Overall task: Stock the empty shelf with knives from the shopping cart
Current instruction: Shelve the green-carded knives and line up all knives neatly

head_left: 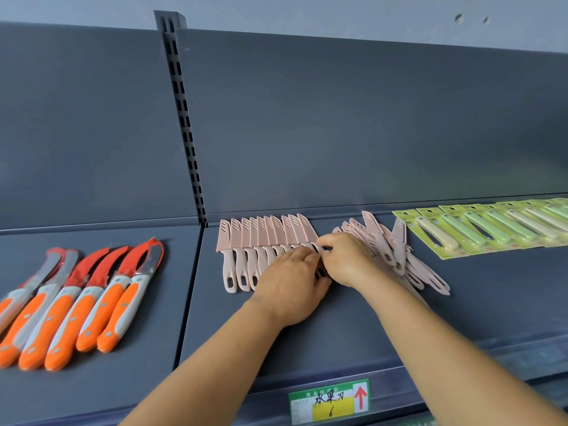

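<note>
**Pink knives lined up on the shelf**

Both hands meet at the right end of the neat row of pink sheathed knives point(264, 238) on the grey shelf point(353, 327). The left hand point(292, 284) lies over the row's handles, fingers curled, seemingly holding them down. The right hand point(344, 256) pinches the newest knife's handle. Right of the row sits a loose heap of pink knives point(396, 250); beyond it, green carded knives point(479, 226). Left of the row, orange-handled knives point(76, 309). A careless nudge could fan the overlapped row or topple the heap.
</note>
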### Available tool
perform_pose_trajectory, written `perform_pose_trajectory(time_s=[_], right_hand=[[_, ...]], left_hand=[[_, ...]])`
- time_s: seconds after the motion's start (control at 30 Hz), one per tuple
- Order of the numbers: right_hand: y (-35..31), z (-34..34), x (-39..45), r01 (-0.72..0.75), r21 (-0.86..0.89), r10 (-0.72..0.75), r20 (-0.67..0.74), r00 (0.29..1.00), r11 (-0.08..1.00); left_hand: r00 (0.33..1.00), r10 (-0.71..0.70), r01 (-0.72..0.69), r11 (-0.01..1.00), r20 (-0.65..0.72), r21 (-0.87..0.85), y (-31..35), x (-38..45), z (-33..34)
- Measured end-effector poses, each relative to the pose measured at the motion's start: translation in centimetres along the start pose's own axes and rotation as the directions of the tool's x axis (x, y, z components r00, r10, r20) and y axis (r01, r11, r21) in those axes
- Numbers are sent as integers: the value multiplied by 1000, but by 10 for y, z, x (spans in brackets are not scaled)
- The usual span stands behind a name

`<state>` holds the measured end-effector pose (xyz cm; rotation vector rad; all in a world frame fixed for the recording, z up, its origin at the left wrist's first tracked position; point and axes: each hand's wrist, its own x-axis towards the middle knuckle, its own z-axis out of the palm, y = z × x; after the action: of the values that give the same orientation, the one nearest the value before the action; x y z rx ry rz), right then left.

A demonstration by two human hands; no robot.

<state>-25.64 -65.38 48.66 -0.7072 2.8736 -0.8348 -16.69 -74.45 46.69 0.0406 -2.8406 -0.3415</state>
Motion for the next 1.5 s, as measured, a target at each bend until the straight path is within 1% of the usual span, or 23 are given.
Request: perform_pose_trajectory(time_s=[0.07,0.13,0.2,0.23,0.3,0.33,0.43,0.5,0.6,0.73,0.8,0.87,0.93,1.0,1.07,1.13,1.17,1.23,1.4,1.5], right_hand=[[1,-1,-3,19,1,-19,8,1000,1000],[2,-6,-6,39,-37,-40,-33,999,999],[7,-15,-12,24,-128,-35,-82,996,992],[10,-19,-15,14,-201,-32,-85,996,979],[17,-26,-21,-13,-333,-4,-50,999,943],[19,-29,-25,-26,-360,20,-20,1000,933],[23,-32,-36,-7,-404,20,27,999,915],[23,-36,-43,-21,-419,32,20,999,908],[19,-38,-51,-26,-394,39,25,999,919],[16,-34,-45,-28,-496,34,3,999,868],[13,-34,-37,-59,-471,52,-28,998,880],[13,-35,-28,-77,-377,54,-70,996,923],[10,-36,-22,-92,-227,76,-80,994,970],[5,-37,-17,-109,-20,107,-81,991,994],[2,-35,-13,-137,138,149,-82,985,981],[1,-32,-5,-138,228,160,-85,983,964],[1,-30,-2,-140,245,165,-87,982,959],[0,-26,4,-151,218,172,-80,982,964],[-1,-22,4,-131,34,132,-31,991,991],[0,-20,4,-123,-30,123,4,992,992]], left_hand=[[1000,-6,6,1000,-1,-1,0,0,0],[1000,-9,9,1000,-7,6,0,0,0],[1000,2,-2,1000,-13,12,1,0,-2],[1000,12,-12,1000,-10,12,1,-1,-2],[999,49,-49,999,1,23,0,0,-3],[997,75,-76,997,7,34,-1,1,-3],[990,134,-136,989,40,60,0,2,-3],[989,132,-137,988,63,74,0,3,-4],[988,135,-142,985,70,97,2,3,-6],[983,114,-131,985,141,113,8,5,-11],[982,96,-115,987,161,112,11,7,-13],[985,77,-95,989,157,110,15,9,-14],[988,57,-73,992,145,106,18,8,-14],[991,44,-56,994,125,95,19,6,-13],[994,36,-45,996,107,81,19,6,-12],[994,29,-36,997,103,73,19,6,-11],[995,27,-34,997,100,70,18,6,-10],[995,29,-35,997,94,67,18,7,-9],[996,29,-33,998,80,52,17,6,-8],[997,25,-29,998,75,51,17,6,-8]])
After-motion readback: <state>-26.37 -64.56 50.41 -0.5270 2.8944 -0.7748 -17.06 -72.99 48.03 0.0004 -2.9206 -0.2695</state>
